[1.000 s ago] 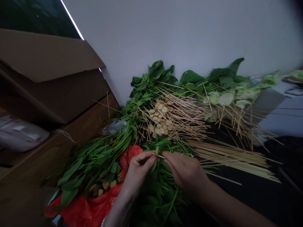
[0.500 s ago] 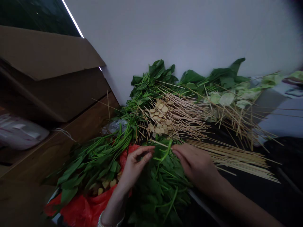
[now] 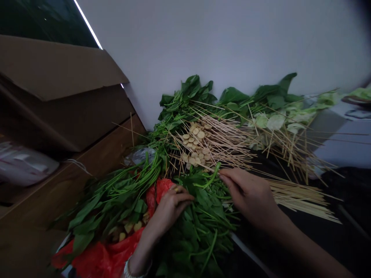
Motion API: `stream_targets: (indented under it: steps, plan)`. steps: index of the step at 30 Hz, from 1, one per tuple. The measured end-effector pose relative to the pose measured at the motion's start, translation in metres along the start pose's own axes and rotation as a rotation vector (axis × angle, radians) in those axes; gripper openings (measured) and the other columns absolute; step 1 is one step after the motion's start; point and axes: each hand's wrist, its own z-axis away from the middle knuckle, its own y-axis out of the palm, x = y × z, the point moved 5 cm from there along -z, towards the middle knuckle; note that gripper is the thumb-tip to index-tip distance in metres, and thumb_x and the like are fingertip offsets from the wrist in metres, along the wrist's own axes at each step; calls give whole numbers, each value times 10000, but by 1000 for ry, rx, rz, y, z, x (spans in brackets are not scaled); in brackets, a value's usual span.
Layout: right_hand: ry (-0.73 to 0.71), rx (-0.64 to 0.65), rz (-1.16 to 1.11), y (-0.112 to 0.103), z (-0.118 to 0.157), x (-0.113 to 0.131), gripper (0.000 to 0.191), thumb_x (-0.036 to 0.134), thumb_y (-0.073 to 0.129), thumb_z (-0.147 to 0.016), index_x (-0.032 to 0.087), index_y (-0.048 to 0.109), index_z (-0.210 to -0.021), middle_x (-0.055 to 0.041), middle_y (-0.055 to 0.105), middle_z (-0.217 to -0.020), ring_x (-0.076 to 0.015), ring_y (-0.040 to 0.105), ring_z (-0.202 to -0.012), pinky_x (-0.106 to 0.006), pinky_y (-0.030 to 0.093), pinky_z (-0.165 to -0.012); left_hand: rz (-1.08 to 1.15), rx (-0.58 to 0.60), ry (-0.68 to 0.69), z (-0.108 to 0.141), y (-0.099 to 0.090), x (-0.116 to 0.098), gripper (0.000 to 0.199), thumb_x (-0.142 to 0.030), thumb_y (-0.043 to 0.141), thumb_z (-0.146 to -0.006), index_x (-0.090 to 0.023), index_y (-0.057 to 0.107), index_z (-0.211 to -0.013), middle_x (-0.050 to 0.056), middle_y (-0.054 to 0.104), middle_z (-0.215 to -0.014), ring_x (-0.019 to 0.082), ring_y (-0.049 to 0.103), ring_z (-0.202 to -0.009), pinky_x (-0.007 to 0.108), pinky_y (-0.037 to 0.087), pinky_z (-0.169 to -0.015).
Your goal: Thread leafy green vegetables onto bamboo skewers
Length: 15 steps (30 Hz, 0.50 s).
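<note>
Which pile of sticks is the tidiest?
The skewers next to the right hand. They lie neatly side by side, while the skewers under the round slices and those by the pale leaves cross messily.

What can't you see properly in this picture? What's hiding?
In the head view:
The left hand: its fingers curl into the leaves, hiding whether it holds anything.
The right hand: too dim to show whether its fingertips touch the green stem.
The red bag: leaves cover most of it, hiding what's inside.
The white bag: cut off by the picture's left edge.
</note>
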Motion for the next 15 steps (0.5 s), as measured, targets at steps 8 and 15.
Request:
stream_targets:
  steps: [8, 15]
  plan:
    - [25, 63, -79, 6, 3, 1, 142, 155, 520, -949, 162, 660, -975, -34, 718, -864, -134, 670, -751, -254, 497, -696, 768, -478, -359, 8, -27, 22, 247, -372, 771, -737, -183, 765, -896, 83, 750, -913, 196, 669, -840, 310, 523, -806]
    - [73, 230, -168, 26, 13, 13, 214, 182, 455, -974, 175, 669, -966, -45, 701, -826, -144, 660, -737, -261, 498, -692, 1075, -554, -476, 9, -12, 12, 299, -390, 841, -651, -188, 791, -866, 48, 749, -794, 108, 622, -675, 206, 508, -669]
